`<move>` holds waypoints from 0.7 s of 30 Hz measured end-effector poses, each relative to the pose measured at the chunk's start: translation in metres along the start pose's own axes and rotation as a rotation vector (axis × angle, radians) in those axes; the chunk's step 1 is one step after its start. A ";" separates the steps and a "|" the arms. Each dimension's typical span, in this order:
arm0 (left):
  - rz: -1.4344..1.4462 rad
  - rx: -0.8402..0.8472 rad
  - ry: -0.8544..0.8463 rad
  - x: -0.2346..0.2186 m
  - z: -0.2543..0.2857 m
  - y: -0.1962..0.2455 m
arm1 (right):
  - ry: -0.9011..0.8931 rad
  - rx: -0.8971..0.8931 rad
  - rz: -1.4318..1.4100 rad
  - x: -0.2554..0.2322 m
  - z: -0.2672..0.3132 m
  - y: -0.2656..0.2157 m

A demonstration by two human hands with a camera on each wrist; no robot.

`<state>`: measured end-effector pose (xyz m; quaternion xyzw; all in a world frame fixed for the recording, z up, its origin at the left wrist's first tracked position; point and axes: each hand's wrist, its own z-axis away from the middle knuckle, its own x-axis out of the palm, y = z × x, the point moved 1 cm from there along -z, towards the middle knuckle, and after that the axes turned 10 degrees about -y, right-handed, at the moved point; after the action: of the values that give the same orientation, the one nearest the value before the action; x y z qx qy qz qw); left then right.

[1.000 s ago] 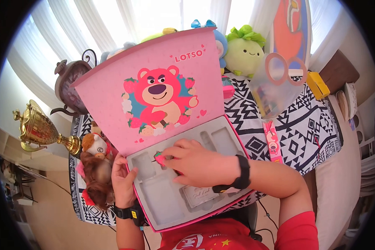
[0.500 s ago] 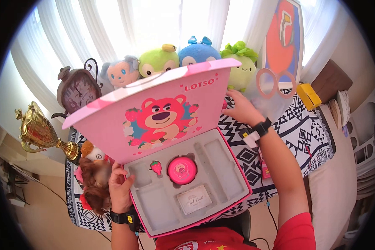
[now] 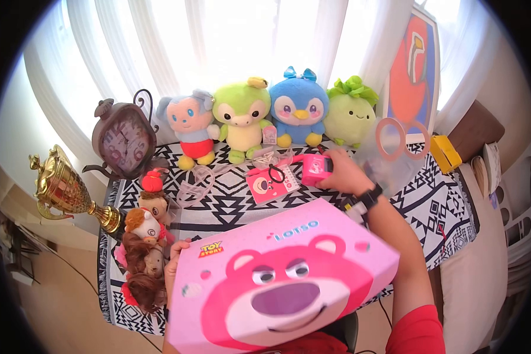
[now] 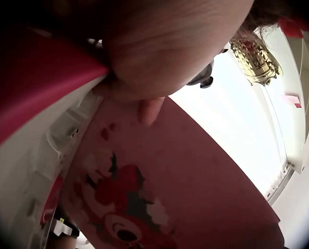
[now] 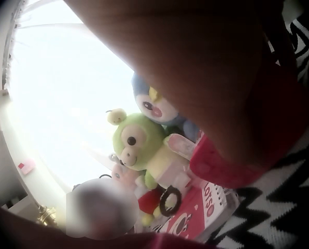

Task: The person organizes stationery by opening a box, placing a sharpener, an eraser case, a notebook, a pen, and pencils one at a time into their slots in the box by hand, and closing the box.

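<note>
A large pink Lotso box point(image 3: 289, 265) lies before me, its bear-faced lid swung down towards me. My left hand point(image 3: 173, 264) grips the box's left edge. In the left wrist view, that hand point(image 4: 175, 52) is at the red rim, with one fingertip overlapping the strawberry-printed inside of the lid point(image 4: 196, 171). Beyond the box, my right hand point(image 3: 344, 172) grips a hot-pink object with white lettering point(image 3: 315, 170); its palm hides much of the pink object point(image 5: 216, 163) in the right wrist view. A Lotso notebook point(image 3: 271, 187) with a black hair tie point(image 3: 276, 173) is just left of it.
Several plush toys point(image 3: 242, 112) line the back of the table. A dark clock point(image 3: 124, 141), gold trophy point(image 3: 65, 189) and dolls point(image 3: 147, 259) stand at left. Clear plastic loops point(image 3: 196, 187) lie mid-table. A see-through bag with pink ring handles point(image 3: 390, 139) and a yellow box point(image 3: 445, 153) are at right.
My right hand has gone from the strawberry piece in the tray to the pink object behind the box. The lid has tipped down towards me, hiding the tray. My left hand stays at the box edge.
</note>
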<state>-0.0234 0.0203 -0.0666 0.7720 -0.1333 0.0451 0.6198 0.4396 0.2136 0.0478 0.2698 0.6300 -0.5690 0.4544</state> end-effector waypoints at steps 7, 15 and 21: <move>0.409 -0.174 -0.116 0.012 -0.005 0.022 | 0.078 0.054 -0.173 -0.035 0.090 -0.015; -0.202 -0.089 0.093 0.067 -0.013 0.069 | 0.173 0.095 -0.155 -0.068 0.157 -0.049; -0.161 -0.098 0.118 0.070 -0.014 0.072 | -0.102 -0.225 -0.230 -0.057 0.196 -0.099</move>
<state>0.0264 0.0097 0.0207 0.7448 -0.0361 0.0341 0.6654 0.4317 0.0146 0.1568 0.1144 0.6925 -0.5561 0.4451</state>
